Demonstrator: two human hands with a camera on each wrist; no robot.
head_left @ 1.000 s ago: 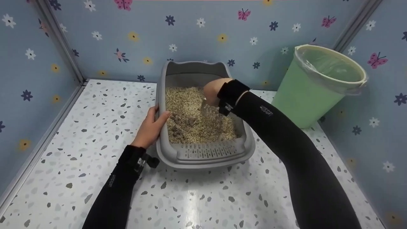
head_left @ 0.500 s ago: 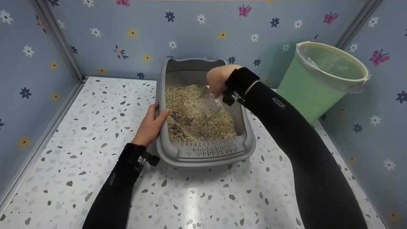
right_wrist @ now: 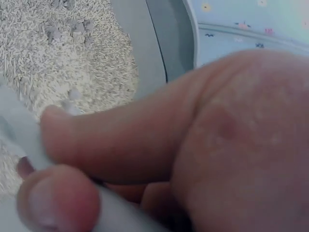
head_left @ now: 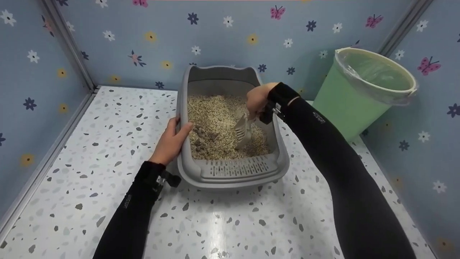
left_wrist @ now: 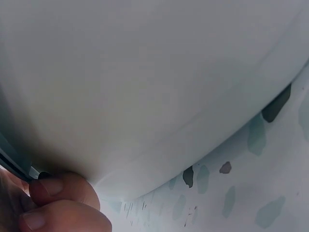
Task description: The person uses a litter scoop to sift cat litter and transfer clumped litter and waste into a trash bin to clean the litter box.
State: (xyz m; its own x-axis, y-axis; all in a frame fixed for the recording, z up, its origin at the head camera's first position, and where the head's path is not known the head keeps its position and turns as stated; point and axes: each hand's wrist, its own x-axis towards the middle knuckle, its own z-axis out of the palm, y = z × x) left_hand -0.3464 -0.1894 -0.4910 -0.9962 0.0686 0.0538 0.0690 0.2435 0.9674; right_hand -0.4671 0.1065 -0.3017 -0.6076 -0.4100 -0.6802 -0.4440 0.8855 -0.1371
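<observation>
And there was the scoop, blade down at the litter, right of centre in the grey tray, pinched between thumb and fingers of the right hand! At the tray's left edge, the left hand gripped, thumb over the top. The sifting looked under way but unfinished: dark clumps lay bunched toward the near left corner, seemingly yet to come out. Beyond the right edge stood the green bin, no clumps showing inside, its bottom hidden.
</observation>
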